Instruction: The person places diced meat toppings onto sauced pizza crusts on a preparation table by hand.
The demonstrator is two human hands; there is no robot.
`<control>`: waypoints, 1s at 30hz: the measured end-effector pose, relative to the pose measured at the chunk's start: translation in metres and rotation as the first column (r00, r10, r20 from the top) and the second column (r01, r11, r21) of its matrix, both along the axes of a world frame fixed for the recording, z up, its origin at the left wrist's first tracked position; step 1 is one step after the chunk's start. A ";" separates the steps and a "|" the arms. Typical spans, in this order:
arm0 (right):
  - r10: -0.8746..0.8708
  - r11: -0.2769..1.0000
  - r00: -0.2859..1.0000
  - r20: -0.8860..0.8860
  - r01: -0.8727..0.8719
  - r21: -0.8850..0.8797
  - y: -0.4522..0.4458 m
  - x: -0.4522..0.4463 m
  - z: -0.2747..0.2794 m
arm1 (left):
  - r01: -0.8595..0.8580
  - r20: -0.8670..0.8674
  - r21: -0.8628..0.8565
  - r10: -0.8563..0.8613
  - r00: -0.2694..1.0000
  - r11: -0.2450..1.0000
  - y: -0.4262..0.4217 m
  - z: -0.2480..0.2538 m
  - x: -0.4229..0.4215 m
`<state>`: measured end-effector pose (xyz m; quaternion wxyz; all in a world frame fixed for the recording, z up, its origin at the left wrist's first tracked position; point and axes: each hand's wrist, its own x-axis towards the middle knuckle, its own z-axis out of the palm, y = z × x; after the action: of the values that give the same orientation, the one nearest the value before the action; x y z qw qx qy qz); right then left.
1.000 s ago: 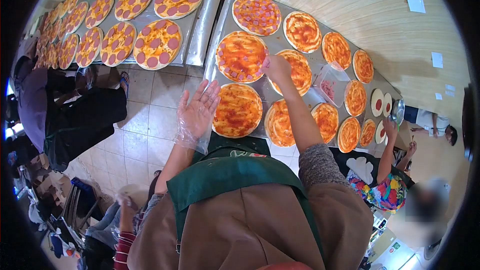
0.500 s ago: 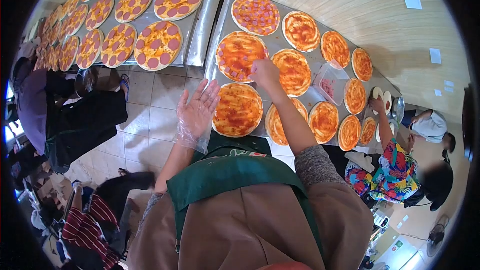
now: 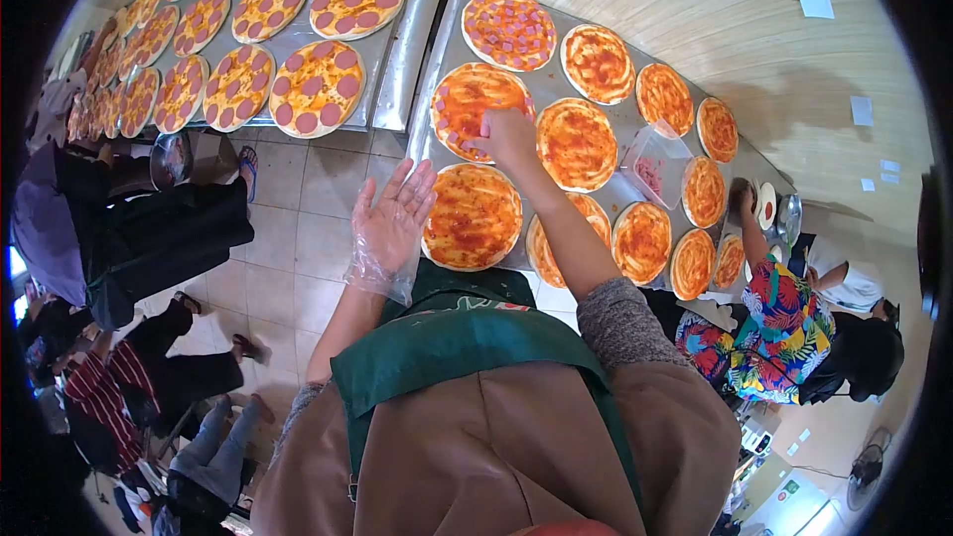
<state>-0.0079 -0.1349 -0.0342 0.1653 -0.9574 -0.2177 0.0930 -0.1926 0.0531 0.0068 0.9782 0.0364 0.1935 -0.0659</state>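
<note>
Clear plastic covers the left hand (image 3: 396,208), held palm up with fingers spread and nothing visible on it, just beside the near pizza (image 3: 472,216). The right hand (image 3: 504,136) is over the lower right part of the middle pizza (image 3: 476,91), fingers curled down; I cannot tell whether that grip holds anything. The middle pizza lies flat on the metal bench (image 3: 620,119), between the near pizza and the far pizza (image 3: 508,32). It is coated in orange-red sauce, with pink cubes (image 3: 442,123) toward its edge; the far pizza has them all over. To the right, among sauced rounds, a clear tub (image 3: 676,175) holds more pink pieces.

The cubes look light, soft and moist, likely to cling together; a loose fingertip pinch should suit them. The pizza base seems floppy and its sauce slippery, so it would best be held by the pale rim, supported from beneath.
</note>
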 end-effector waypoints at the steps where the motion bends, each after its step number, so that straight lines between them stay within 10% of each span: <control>1: 0.006 1.000 1.000 0.009 -0.006 -0.009 0.004 0.000 -0.001 | 0.000 0.002 -0.002 0.000 1.000 1.000 0.000 0.000 -0.001; 7: -0.094 0.984 0.996 -0.012 0.095 0.151 -0.017 -0.001 0.011 | -0.048 0.014 -0.110 0.050 0.999 0.993 0.004 0.005 -0.006; 14: -0.720 0.689 0.688 0.091 0.695 0.204 -0.202 0.009 0.011 | -0.027 0.036 0.001 0.026 0.999 1.000 0.019 0.002 -0.012; 19: -0.645 0.719 0.763 0.043 0.625 -0.304 -0.308 0.005 -0.026 | -0.020 -0.010 0.061 0.021 1.000 0.998 0.021 0.005 -0.006; 30: -0.479 0.876 0.874 -0.074 0.472 -0.097 -0.319 0.009 -0.039 | 0.081 -0.031 0.104 -0.078 0.996 0.991 -0.007 0.024 0.017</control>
<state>0.0012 -0.4542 -0.0731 0.1568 -0.9816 0.0363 0.1032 -0.1760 0.0460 0.0306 0.9688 0.0945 0.2084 -0.0950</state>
